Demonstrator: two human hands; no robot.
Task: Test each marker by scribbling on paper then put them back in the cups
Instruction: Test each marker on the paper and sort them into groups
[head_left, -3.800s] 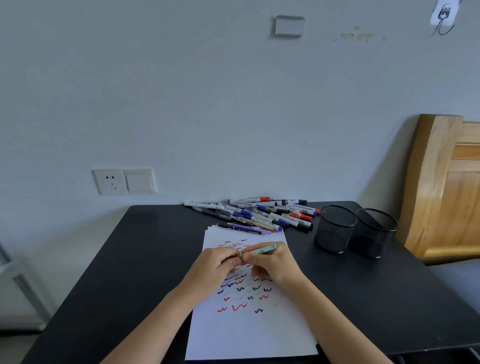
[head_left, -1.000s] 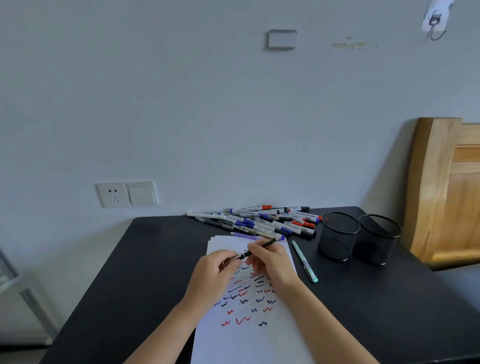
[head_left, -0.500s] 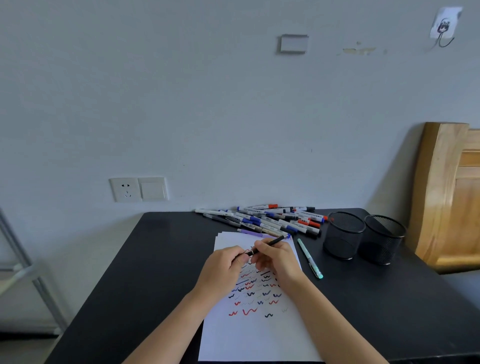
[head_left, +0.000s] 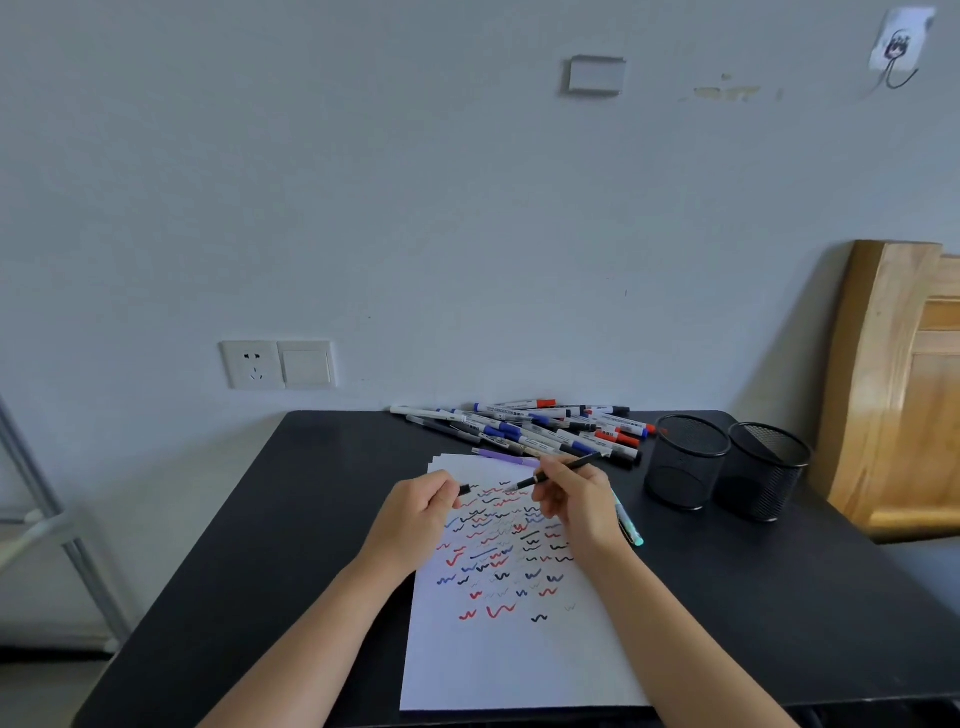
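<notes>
Black table fills the lower frame, its near corners cut off by the bottom edge. White paper lies at lower centre, several sheets judging by the offset top edges. Its upper half carries short red, blue and black scribbles, some hidden under the hands.

At centre frame the right hand pinches a thin black marker between thumb and fingers. The marker slants, with its bare tip down-left over the paper and its tail up-right toward the pile. Whether the tip touches the sheet I cannot tell. Just to the left, the left hand is curled round a small black cap. Only the cap's end pokes out past the fingers, apart from the marker's tip. Both forearms run out of the bottom edge.

Above the paper, by the wall, a pile of markers lies flat, overlapping too much to count. A purple marker lies across the paper's top edge, its right end hidden behind the right hand. A teal marker lies just right of the paper, its upper part covered by that hand.

At centre right a mesh cup and a second cup stand upright, overlapping in view, with insides too dark to read.

A socket sits mid-left on the wall. A wooden board is cropped by the right edge, and a blurred metal rack by the left.
</notes>
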